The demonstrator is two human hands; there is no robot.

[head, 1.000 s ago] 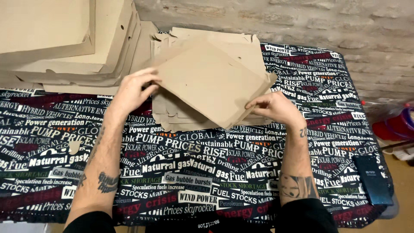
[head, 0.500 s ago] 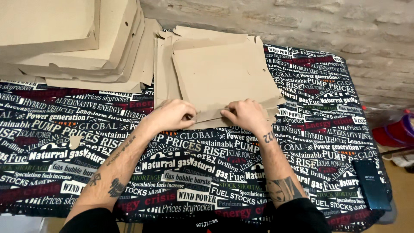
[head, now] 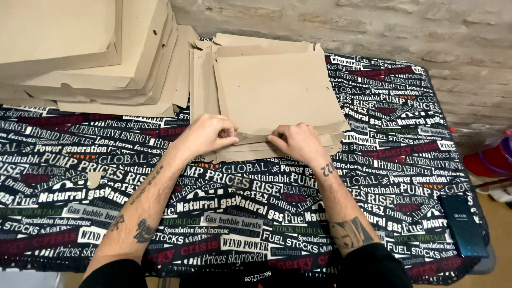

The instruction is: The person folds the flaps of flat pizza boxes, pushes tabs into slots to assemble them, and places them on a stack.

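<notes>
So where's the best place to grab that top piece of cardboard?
Probably the near edge of the top cardboard sheet, coming from the person's side. It lies flat on a stack, and that edge flap is where the left hand and right hand pinch it.

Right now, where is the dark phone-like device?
In the head view, the dark device lies at the table's right edge, right of the right hand and the flat cardboard sheets.
</notes>
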